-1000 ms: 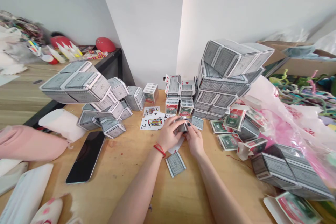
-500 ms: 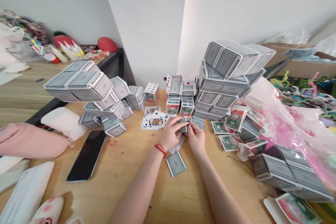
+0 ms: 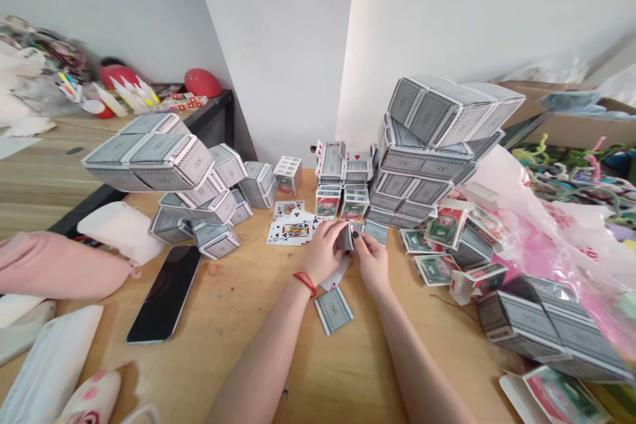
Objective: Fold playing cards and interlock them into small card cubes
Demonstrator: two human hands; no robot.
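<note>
Between my two hands a grey-backed playing card is held above the table. My left hand, with a red string at the wrist, has its fingers closed on the card's left side. My right hand pinches the card's right edge with thumb and forefinger. Below them a white card lies partly hidden by my left hand. Nearer to me rests a grey folded card piece with white edge strips. Another grey card lies just behind my right hand. Face-up cards spread left of my hands.
Grey card blocks are stacked in a tall right tower and a left stack. Card boxes stand behind my hands; more boxes lie right. A phone lies left, near a pink pouch. Pink plastic covers the right.
The card between my hands has tilted up and looks more bent, its right edge now raised. My hands have barely shifted, and everything else stays in place.
</note>
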